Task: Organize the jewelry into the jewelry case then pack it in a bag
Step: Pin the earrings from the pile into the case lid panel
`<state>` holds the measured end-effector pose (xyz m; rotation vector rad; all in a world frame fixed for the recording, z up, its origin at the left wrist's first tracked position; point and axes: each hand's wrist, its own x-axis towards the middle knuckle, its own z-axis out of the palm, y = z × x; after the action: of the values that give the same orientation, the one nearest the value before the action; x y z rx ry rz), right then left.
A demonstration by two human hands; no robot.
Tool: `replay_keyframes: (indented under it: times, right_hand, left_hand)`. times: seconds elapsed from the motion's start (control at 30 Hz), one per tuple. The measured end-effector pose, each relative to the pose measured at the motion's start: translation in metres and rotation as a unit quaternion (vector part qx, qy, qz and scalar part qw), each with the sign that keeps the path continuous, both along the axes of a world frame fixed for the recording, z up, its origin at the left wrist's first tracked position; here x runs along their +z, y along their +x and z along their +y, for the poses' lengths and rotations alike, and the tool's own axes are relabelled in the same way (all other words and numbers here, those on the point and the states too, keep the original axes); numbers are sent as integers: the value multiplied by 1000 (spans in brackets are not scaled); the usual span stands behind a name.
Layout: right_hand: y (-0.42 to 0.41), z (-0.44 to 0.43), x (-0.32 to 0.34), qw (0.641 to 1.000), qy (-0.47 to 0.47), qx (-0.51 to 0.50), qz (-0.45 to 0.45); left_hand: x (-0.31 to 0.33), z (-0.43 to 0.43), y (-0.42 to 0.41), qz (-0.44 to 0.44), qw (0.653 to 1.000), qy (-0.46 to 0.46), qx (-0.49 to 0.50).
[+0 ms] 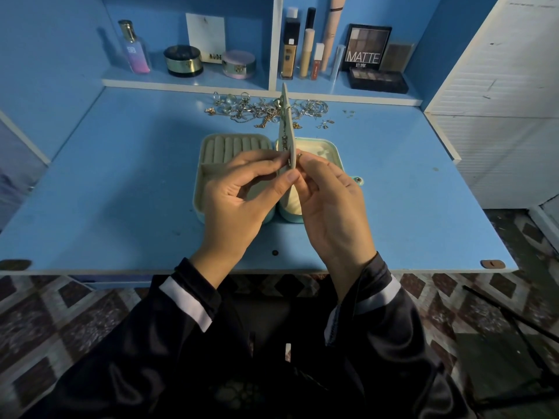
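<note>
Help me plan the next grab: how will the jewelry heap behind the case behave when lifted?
The jewelry heap probably lifts floppy and tangled, since chains and rings overlap. The round rings may roll if pushed.

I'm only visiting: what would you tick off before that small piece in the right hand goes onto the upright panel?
1. Grip on panel: ok, left hand pinches its lower edge, holding it upright.
2. Grip on small piece: ok, right hand fingertips pinch it beside the panel.
3. State of jewelry case: ok, both halves lie open on the desk.
4. Attachment spot on panel: cannot tell, it is seen edge-on.
5. Rest of jewelry pile: not ok, lies loose behind the case.
</note>
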<state>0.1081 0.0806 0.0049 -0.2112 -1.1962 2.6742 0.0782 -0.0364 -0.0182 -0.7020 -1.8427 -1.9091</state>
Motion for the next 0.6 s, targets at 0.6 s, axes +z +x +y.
replay_keyframes:
  times: [0.6]
  right_hand:
    - [-5,25,-2,959,252,13,129]
  left_hand:
    - [2,-1,0,0,1000,-12,14]
